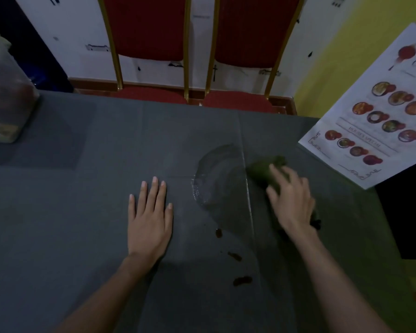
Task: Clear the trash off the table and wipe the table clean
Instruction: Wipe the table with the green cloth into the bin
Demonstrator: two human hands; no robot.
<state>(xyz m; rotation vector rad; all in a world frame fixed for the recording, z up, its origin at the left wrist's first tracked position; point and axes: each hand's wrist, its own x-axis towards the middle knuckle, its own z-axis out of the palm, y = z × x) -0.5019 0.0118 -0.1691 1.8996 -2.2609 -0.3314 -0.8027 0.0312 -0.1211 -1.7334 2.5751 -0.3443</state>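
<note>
On the dark grey table (58, 212), right of centre, lies a bunched green cloth (262, 170), soft-edged with motion blur. The right hand (291, 195) holds it, fingers bent over the top of the bundle. Just left of the cloth a wet, glossy smear (216, 179) curves across the surface, and nearer the person sit reddish-brown stains (242, 280). The left hand (149, 212) rests flat on the table with its fingers straight, apart from the smear. At the right edge a white menu (370, 121) shows pictured dishes; its heading begins "CHI" before the frame cuts it, and a smaller line seems to read "HOUSE SPECIAL", though blurred.
</note>
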